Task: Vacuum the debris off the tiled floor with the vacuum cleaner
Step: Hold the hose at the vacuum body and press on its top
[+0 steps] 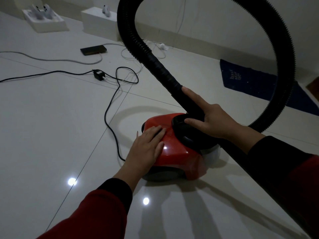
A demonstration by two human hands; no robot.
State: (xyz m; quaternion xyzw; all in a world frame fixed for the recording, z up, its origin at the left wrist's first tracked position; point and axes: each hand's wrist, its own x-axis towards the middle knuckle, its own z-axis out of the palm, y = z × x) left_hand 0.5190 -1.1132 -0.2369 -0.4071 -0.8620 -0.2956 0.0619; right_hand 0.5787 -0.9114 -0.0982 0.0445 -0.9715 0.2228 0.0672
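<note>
A red canister vacuum cleaner (176, 149) sits on the glossy white tiled floor (51, 131) at centre. Its black ribbed hose (138, 44) plugs into a black socket on top, arcs up out of view and comes back down at the right. My left hand (146, 149) rests flat on the red top, fingers straight. My right hand (205, 118) grips the hose's smooth black end just above the socket, index finger stretched along it. The vacuum's black power cord (110, 107) runs off to the left. No debris stands out on the tiles.
A black adapter (98, 74) and grey and white cables lie on the floor at upper left. A dark flat device (93, 50) lies beyond them. Two white boxes (46, 21) stand by the far wall. A dark blue mat (255, 80) lies at the right.
</note>
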